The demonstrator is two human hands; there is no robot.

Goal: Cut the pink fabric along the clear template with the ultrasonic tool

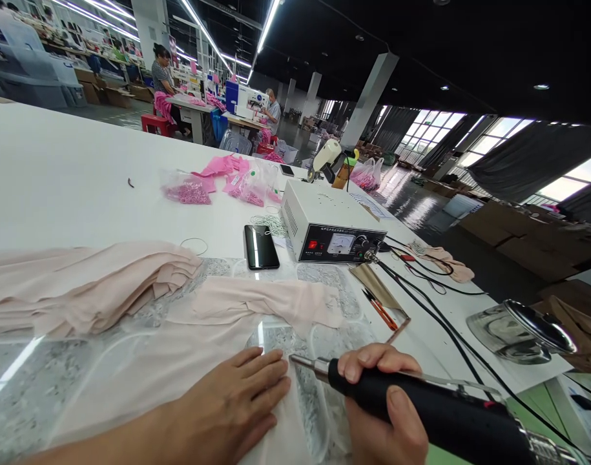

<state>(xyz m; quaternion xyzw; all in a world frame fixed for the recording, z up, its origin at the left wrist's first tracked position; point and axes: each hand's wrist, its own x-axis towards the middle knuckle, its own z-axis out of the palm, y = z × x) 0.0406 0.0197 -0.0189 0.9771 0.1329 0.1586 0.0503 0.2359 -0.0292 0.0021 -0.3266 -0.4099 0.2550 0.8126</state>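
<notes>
Tool (pixel 450 416): black handle clenched in the right hand (pixel 380 420), metal tip poking out beyond the fingers.
Left hand (pixel 232 403): spread flat, pressing pink cloth (pixel 145 381), fingertips just beside that tip.
Pink cloth: beneath the left palm, just left of the tip.

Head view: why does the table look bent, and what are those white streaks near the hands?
In the head view, the wide lens bows the white table and leans the pillar; the streaks are ceiling light strips mirrored on the glass sheet; the windows are blown out white; the left hand and the right hand gripping the black tool are sharp.
</notes>
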